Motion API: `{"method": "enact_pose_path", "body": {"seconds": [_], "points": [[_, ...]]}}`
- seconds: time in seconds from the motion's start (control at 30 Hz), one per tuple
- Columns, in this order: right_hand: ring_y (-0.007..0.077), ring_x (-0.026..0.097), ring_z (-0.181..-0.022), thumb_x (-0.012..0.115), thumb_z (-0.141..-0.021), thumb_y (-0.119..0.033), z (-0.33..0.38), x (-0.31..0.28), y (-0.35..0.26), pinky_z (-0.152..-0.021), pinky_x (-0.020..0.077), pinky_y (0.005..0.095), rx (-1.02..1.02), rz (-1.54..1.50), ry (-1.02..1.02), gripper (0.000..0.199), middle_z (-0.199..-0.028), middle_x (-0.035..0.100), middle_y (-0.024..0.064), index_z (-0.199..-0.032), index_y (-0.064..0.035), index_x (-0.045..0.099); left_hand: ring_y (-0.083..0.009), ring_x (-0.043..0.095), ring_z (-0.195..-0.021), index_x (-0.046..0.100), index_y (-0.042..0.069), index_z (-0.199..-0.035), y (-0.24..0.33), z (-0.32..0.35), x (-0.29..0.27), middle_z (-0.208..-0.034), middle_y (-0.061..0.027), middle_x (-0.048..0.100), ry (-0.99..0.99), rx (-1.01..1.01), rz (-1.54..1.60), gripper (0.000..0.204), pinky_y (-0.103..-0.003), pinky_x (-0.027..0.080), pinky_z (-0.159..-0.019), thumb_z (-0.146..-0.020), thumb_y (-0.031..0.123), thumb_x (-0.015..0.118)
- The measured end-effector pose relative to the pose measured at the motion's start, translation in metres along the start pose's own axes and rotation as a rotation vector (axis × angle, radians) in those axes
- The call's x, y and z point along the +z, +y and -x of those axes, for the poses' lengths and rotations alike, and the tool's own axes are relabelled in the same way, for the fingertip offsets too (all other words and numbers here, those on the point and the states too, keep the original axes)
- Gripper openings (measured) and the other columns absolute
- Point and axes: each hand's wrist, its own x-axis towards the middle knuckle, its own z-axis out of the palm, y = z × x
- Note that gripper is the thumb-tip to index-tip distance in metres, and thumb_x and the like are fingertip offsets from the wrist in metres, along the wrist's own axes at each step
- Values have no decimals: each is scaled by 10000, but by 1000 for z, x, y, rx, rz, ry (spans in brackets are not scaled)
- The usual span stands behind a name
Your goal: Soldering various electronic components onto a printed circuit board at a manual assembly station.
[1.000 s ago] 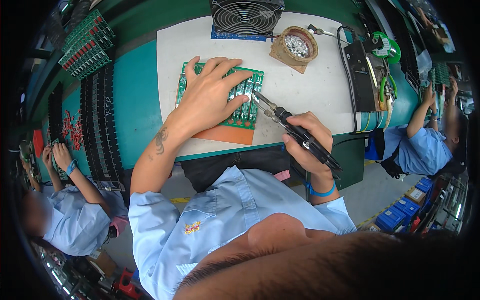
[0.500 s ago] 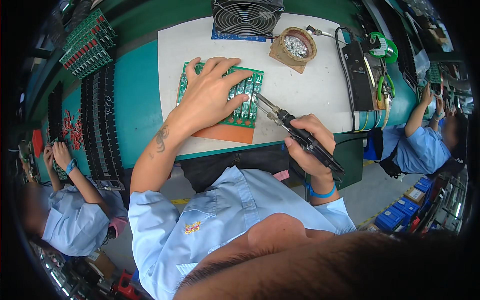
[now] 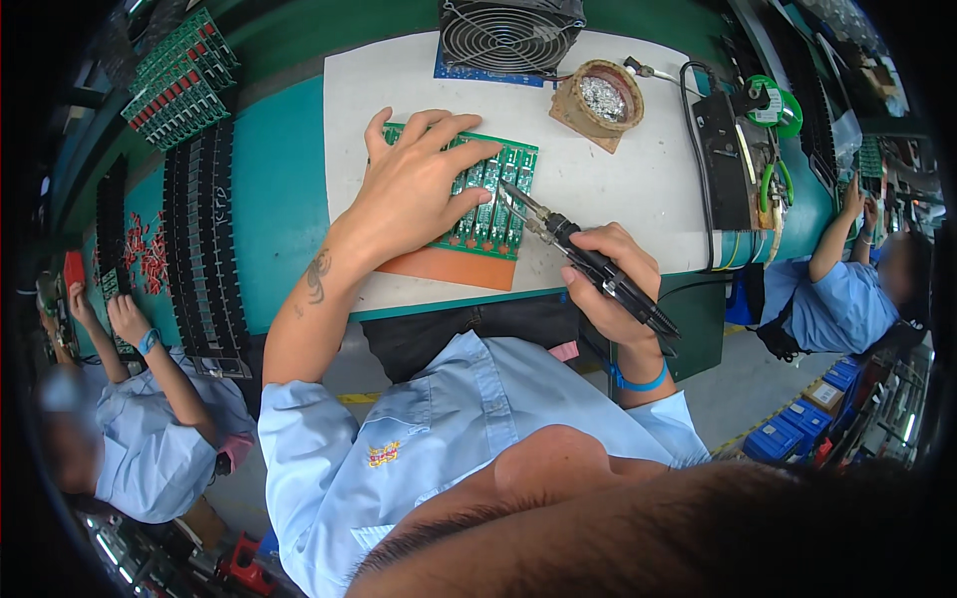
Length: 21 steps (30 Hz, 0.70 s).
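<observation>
Two hands at work. Left hand flat, fingers spread, pressing green circuit board onto orange mat on white work surface. Right hand clenched round black soldering iron, tip touching board's right part. Behind: fan, tip-cleaner holder, black station. Left: component racks.

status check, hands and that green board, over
Left hand flat on the green circuit board, pinning it. Right hand grips the soldering iron, tip at the board. Nothing in the way.
</observation>
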Motion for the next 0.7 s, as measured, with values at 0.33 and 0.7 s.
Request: {"method": "enact_pose_path", "body": {"seconds": [0.33, 0.7], "points": [[210, 609, -772, 768, -694, 47, -4, 1, -4, -724, 489, 295, 20, 11, 11, 376, -914, 733, 121, -1066, 21, 718, -268, 506, -1315, 744, 204, -1211, 0, 1, 2, -1382, -54, 624, 7, -25, 29, 405, -679, 194, -1159, -817, 251, 822], [233, 602, -770, 756, -717, 39, 1, -4, -8, -723, 478, 313, 28, -12, 21, 374, -898, 692, 143, -1085, 39, 687, -276, 502, -1319, 741, 205, -1219, 0, 1, 3, -1387, -60, 618, -2, -34, 21, 404, -680, 200, -1158, -826, 259, 815]]}}
